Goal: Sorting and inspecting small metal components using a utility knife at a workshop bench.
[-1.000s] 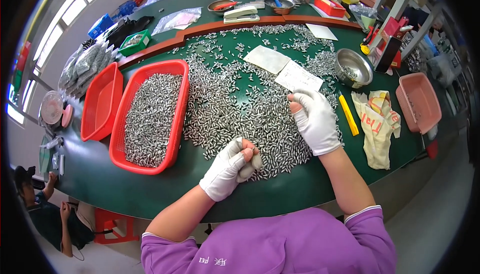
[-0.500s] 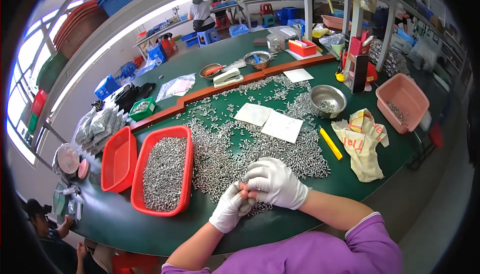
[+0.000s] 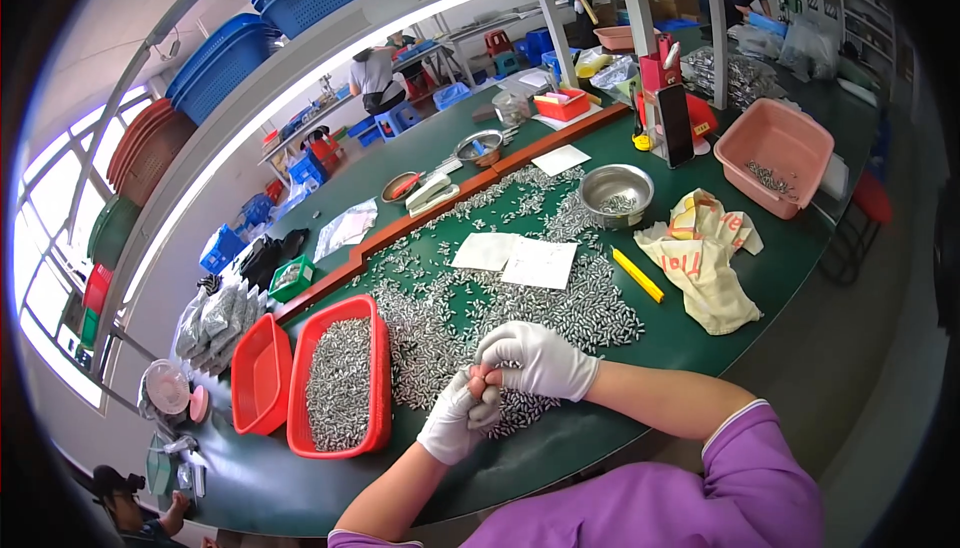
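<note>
My left hand and my right hand, both in white gloves with bare fingertips, meet fingertip to fingertip over the near edge of a spread of small metal parts. Fingers on both are curled and pinched together. Whatever lies between them is too small or hidden to make out. The parts are short, silvery and striped with dark lines. Left of my hands, a red basin holds a heap of the same kind. Two white paper sheets lie on the parts beyond my hands.
An empty-looking red tray stands beside the basin. To the right are a yellow cutter, a cloth bag, a steel bowl and a pink basin. A wooden strip crosses the green table. Another person sits lower left.
The view has tilted and shifted, so the table's things appear turned. My hands stay pinched together over the parts, with little change in their pose.
</note>
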The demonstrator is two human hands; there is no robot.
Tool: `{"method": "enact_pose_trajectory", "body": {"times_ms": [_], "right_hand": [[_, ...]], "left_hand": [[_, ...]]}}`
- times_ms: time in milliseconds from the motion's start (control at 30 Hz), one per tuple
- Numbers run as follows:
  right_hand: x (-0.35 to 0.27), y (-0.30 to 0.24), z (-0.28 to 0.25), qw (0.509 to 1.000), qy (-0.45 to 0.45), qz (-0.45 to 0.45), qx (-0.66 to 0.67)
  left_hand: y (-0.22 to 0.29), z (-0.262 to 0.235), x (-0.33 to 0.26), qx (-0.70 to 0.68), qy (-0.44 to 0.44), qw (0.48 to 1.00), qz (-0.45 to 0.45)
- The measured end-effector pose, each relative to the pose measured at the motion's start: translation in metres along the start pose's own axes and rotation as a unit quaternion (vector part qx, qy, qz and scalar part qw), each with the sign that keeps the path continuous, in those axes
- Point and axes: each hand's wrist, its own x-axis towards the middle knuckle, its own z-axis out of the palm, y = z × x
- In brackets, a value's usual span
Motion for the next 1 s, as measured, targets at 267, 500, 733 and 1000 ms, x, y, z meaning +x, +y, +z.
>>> {"method": "enact_pose_trajectory", "body": {"times_ms": [267,500,733,1000], "right_hand": [[-0.001,0.004,-0.001,0.997,-0.036,-0.057,-0.042],[0.002,0.000,-0.002,0.993,-0.043,-0.106,-0.032],[0.005,-0.003,0.003,0.993,-0.037,-0.101,-0.048],[-0.002,-0.007,-0.001,0.996,-0.055,0.022,0.062]], "left_hand": [[-0.008,-0.008,-0.004,0.009,-0.009,1.000,0.003],[-0.009,-0.008,-0.004,0.011,-0.029,0.999,0.014],[-0.012,-0.014,-0.007,0.007,-0.015,1.000,0.022],[-0.020,-0.017,-0.006,-0.025,-0.015,0.999,0.015]]}}
